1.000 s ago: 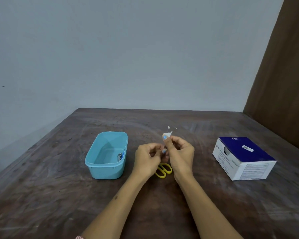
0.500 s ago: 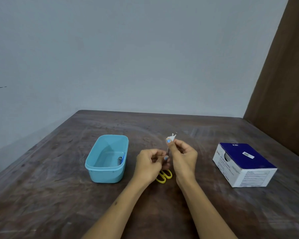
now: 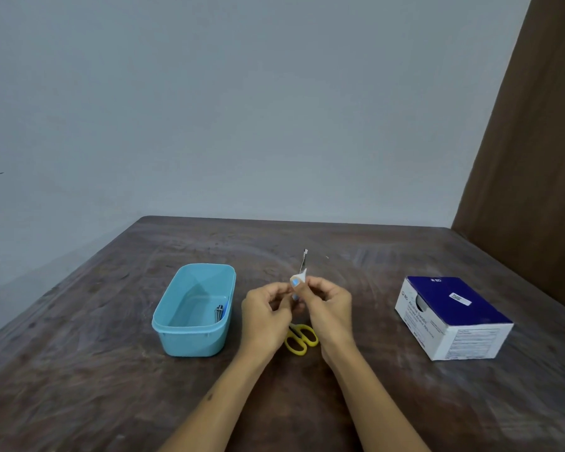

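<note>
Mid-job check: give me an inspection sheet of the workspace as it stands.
Surface: dark wooden table, scuffed.
Job's things: thin metal tool pointing up, white swab wrapped round it.
Clutter: blue tub holding thin metal pieces; yellow scissors; blue-and-white box.
Hands: right hand pinches the swab; left hand appears to pinch the tool's lower end.
Cables: nothing seen.
Surroundings: grey wall, brown panel at right.

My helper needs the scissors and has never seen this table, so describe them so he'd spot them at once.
On the brown table, look between the light blue tub on the left and the blue-and-white box on the right. The scissors lie flat there, partly hidden under the person's left hand and right hand. Their yellow loop handles are the only yellow thing in sight.
</note>
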The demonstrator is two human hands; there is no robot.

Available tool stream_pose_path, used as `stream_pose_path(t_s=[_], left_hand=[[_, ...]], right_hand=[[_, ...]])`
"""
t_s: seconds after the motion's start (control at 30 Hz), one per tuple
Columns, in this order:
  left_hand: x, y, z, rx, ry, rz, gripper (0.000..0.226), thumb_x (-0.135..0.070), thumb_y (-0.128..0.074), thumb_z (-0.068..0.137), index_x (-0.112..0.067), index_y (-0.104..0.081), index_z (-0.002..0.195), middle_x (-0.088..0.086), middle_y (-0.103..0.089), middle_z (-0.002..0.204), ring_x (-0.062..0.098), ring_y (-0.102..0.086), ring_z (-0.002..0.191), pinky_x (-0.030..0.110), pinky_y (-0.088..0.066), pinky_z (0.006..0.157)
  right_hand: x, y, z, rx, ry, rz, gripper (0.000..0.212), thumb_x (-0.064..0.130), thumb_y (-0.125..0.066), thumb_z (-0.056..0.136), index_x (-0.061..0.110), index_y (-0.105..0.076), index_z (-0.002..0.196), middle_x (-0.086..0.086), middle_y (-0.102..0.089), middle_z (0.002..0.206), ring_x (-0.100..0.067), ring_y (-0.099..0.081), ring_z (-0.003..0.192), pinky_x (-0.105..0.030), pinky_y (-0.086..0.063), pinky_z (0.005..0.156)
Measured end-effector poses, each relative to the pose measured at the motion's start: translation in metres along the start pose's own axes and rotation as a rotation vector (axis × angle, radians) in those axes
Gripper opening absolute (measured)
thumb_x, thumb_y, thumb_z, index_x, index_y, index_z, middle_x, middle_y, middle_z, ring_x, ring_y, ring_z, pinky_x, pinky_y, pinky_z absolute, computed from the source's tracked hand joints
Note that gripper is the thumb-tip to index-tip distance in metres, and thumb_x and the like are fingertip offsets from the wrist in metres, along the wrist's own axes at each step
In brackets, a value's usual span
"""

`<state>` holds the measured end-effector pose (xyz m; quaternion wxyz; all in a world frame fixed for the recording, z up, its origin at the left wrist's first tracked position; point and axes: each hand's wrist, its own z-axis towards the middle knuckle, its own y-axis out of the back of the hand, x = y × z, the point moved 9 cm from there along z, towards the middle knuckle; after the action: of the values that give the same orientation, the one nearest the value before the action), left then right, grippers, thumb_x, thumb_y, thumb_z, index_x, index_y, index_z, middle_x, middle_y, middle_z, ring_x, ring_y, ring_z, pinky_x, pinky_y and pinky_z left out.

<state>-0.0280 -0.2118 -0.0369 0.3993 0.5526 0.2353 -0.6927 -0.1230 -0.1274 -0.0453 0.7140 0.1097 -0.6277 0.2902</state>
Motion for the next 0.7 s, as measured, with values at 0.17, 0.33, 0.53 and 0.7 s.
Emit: stream_pose_path(t_s=[0.17, 0.33, 0.53, 0.7], left_hand=[[0.010, -0.020, -0.002, 0.216, 0.146, -0.138, 0.015, 0.005, -0.057, 0.087, -0.001, -0.070, 0.090, 0.011, -0.072, 0.077, 0.017, -0.071, 0.067, 0.023, -0.058, 0.063], [0.006, -0.006, -0.002, 0.065, 0.087, -0.073, 0.018, 0.004, -0.057, 0.087, -0.007, -0.071, 0.090, 0.008, -0.074, 0.079, 0.014, -0.072, 0.070, 0.022, -0.058, 0.064], [0.011, -0.014, -0.002, 0.188, 0.150, -0.123, 0.016, 0.005, -0.057, 0.087, -0.002, -0.070, 0.091, 0.012, -0.073, 0.079, 0.017, -0.072, 0.069, 0.024, -0.058, 0.064], [0.011, -0.011, -0.002, 0.100, 0.133, -0.101, 0.015, 0.004, -0.058, 0.086, -0.002, -0.070, 0.092, 0.012, -0.073, 0.081, 0.018, -0.072, 0.071, 0.023, -0.058, 0.065]], right_hand=[[0.003, 0.015, 0.002, -0.118, 0.016, 0.057, 0.019, 0.026, -0.075, 0.077, 0.009, -0.070, 0.084, -0.001, -0.062, 0.051, -0.013, -0.057, 0.045, -0.022, -0.045, 0.040], [0.000, 0.006, 0.002, -0.036, -0.017, 0.051, 0.013, 0.021, -0.074, 0.078, 0.009, -0.071, 0.084, -0.004, -0.068, 0.058, -0.014, -0.063, 0.050, -0.022, -0.049, 0.044], [0.002, 0.012, 0.001, -0.102, 0.018, 0.038, 0.016, 0.021, -0.074, 0.078, 0.008, -0.071, 0.087, -0.004, -0.065, 0.060, -0.012, -0.059, 0.049, -0.022, -0.046, 0.041], [0.001, 0.013, 0.003, -0.106, 0.004, 0.044, 0.017, 0.022, -0.074, 0.078, 0.007, -0.071, 0.088, 0.000, -0.068, 0.059, -0.009, -0.062, 0.050, -0.021, -0.047, 0.042]])
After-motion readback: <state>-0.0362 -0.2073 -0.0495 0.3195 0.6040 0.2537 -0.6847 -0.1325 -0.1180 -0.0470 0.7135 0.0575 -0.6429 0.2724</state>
